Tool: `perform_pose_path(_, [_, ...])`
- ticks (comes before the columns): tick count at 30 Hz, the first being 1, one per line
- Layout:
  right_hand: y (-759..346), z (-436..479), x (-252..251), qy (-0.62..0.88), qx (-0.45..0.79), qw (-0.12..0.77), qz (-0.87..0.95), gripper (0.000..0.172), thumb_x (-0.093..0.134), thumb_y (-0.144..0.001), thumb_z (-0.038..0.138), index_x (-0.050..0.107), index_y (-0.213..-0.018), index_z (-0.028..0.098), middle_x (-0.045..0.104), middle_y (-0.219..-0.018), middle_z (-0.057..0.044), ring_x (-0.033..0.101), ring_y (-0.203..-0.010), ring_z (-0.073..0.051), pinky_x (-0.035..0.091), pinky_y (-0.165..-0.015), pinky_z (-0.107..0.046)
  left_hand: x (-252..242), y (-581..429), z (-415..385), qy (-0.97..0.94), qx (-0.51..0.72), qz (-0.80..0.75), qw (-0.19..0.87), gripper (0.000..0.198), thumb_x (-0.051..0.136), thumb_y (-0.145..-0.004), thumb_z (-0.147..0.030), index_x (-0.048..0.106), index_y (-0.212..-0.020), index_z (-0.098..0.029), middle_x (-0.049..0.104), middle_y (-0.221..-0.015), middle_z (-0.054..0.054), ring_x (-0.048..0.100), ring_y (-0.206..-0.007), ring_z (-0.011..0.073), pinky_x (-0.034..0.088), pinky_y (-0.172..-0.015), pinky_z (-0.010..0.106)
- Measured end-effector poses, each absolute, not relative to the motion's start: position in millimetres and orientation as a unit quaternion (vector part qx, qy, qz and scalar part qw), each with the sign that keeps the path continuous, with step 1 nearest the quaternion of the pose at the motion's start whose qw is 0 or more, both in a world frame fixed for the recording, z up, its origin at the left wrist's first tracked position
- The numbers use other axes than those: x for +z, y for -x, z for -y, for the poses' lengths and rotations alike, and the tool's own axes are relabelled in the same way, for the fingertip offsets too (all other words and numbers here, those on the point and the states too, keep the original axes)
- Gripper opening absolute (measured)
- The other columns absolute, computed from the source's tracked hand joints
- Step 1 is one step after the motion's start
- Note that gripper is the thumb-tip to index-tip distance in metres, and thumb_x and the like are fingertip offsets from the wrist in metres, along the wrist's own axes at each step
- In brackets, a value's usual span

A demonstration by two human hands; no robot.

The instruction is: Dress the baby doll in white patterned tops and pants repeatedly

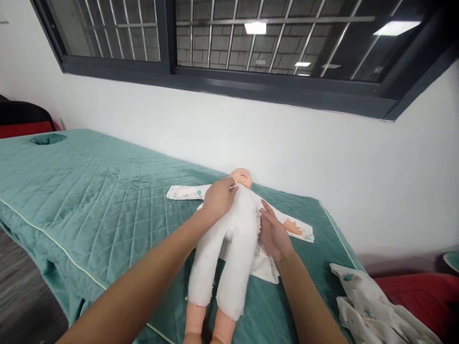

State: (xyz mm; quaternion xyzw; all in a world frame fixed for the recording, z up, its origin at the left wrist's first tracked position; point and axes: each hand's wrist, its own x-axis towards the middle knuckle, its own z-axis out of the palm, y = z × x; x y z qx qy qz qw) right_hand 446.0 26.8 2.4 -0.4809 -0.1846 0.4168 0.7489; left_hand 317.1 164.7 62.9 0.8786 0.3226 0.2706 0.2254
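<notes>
A doll point(233, 229) lies face up on a teal quilted bed point(107, 191), dressed in a white suit point(229, 258) with frayed leg hems and bare feet beyond them. Under it is spread a printed garment point(186, 192), its small pastel prints too fine to make out. The left hand point(218, 197) rests palm down on the doll's shoulder, fingers bent at the collar; whether they pinch cloth cannot be told. The right hand point(274, 232) lies open, fingers flat against the suit's side. Right of that hand sits a crumpled patterned cloth point(373, 301) at the bed's edge. Left of the left hand the bed runs wide; the wall point(322, 157) stands just past the doll's head.
</notes>
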Motion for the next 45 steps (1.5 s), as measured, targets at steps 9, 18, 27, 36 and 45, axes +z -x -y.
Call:
perform_pose_path(9, [-449,-26,1,0.488,0.408,0.751,0.175,0.063,0.073,-0.075,0.03,0.048,-0.133,0.033,0.073,-0.104,0.003,0.067,-0.079,-0.017,0.052,-0.06,-0.027,48,-262,-92,-0.954,0.214,-0.209,-0.004,0.026,0.04,-0.096,-0.019,0.059,-0.114,-0.02,0.054,-0.137,0.01,0.067,-0.086,0.0222,0.053,-0.069,0.037])
perform_pose_path(18, [-450,-28,-2,0.493,0.392,0.759,0.163,0.064,0.073,-0.074,0.026,0.05,-0.133,0.031,0.073,-0.096,0.002,0.065,-0.078,-0.016,0.05,-0.063,-0.026,-3,-192,-74,-0.885,0.349,-0.295,0.089,0.038,0.061,-0.087,-0.03,0.053,-0.124,-0.024,0.057,-0.121,0.009,0.057,-0.107,0.0269,0.051,-0.086,0.043])
perform_pose_path(27, [-447,-27,0,0.503,0.386,0.757,0.159,0.064,0.074,-0.073,0.027,0.051,-0.132,0.03,0.073,-0.095,0.002,0.065,-0.077,-0.015,0.048,-0.062,-0.025,11,-210,-84,-0.911,0.288,-0.263,0.135,0.021,0.041,-0.099,-0.023,0.061,-0.094,-0.021,0.063,-0.093,0.005,0.055,-0.089,0.0219,0.048,-0.081,0.04])
perform_pose_path(36, [-449,-30,-4,0.515,0.374,0.754,0.164,0.064,0.073,-0.071,0.028,0.052,-0.132,0.031,0.074,-0.1,0.002,0.068,-0.085,-0.019,0.051,-0.065,-0.027,31,-221,-96,-0.921,0.284,-0.178,0.2,0.025,0.039,-0.101,-0.032,0.061,-0.091,-0.023,0.065,-0.093,0.003,0.059,-0.092,0.0181,0.048,-0.085,0.034])
perform_pose_path(45, [-455,-31,-20,0.56,0.329,0.726,0.225,0.065,0.072,-0.074,0.035,0.052,-0.135,0.033,0.072,-0.101,0.002,0.067,-0.088,-0.017,0.053,-0.074,-0.026,57,-320,-166,-0.909,0.235,-0.312,0.145,0.042,0.047,-0.093,-0.047,0.062,-0.117,-0.015,0.064,-0.12,0.014,0.057,-0.116,0.0284,0.046,-0.098,0.04])
